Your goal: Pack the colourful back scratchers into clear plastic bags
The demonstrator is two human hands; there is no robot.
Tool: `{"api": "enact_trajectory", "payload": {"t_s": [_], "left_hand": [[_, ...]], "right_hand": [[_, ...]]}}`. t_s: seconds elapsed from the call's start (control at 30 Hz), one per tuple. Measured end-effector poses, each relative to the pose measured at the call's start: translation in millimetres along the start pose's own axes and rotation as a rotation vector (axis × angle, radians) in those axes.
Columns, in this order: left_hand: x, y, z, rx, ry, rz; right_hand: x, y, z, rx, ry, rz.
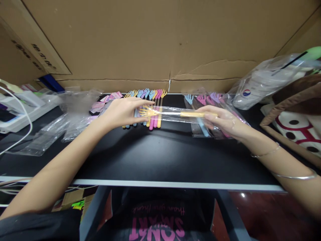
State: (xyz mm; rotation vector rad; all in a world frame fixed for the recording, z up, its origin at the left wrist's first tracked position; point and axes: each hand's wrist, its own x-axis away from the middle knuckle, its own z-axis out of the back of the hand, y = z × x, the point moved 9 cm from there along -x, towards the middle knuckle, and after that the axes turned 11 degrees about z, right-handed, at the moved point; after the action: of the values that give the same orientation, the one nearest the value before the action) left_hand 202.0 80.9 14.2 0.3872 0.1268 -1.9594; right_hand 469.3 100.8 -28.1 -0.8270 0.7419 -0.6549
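Observation:
Both my hands hold a yellow hand-shaped back scratcher (173, 113) inside a clear plastic sleeve (170, 117), level above the black table (160, 157). My left hand (120, 112) pinches the sleeve at the claw end, fingers closed on it. My right hand (220, 120) grips the handle end through the plastic. Behind them lies a row of several loose scratchers (147, 95) in blue, pink, yellow and purple.
Bagged scratchers (200, 100) lie at the back right, under my right hand. Empty clear sleeves (62, 117) pile at the left. A cardboard wall (160, 43) closes the back. A plastic bag (265, 83) and a brown cloth bag (293, 113) stand at the right.

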Motion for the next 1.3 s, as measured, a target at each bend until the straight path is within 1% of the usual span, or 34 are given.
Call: {"api": "enact_trajectory", "payload": {"t_s": [0.1,0.2,0.37,0.5,0.6,0.9,1.03,1.13,1.3], "left_hand": [[-1.6,-5.1,1.9,0.056,-0.022,0.024],[-4.9,-15.3,0.8,0.160,-0.044,0.069],[-10.3,-33.4,-3.4,0.331,-0.042,0.142],[-12.3,-38.7,-7.1,0.531,-0.072,0.179],[-13.1,-42.4,-6.9,0.647,-0.053,0.209],[-13.1,-58.0,-11.3,0.793,0.040,0.304],[-12.7,-59.6,-10.3,0.784,0.055,0.332],[-13.1,-54.7,-11.7,0.714,-0.015,0.313],[-11.6,-36.2,-23.0,0.599,-0.236,0.206]], "right_hand": [[0.0,-1.2,0.9,-0.019,0.040,-0.015],[-0.7,-3.5,-0.5,-0.034,0.070,-0.024],[-1.3,-6.1,-4.1,-0.026,0.063,-0.024],[-1.8,-7.4,-4.7,-0.030,0.050,-0.011],[-2.4,-7.5,-5.3,-0.038,0.044,-0.009],[-3.4,-6.5,-6.7,-0.057,0.047,0.002],[-3.0,-5.0,-7.5,-0.076,0.044,0.001],[-2.6,-1.9,-8.5,-0.091,0.044,-0.013],[-2.9,4.3,-8.7,-0.049,0.029,-0.010]]}}
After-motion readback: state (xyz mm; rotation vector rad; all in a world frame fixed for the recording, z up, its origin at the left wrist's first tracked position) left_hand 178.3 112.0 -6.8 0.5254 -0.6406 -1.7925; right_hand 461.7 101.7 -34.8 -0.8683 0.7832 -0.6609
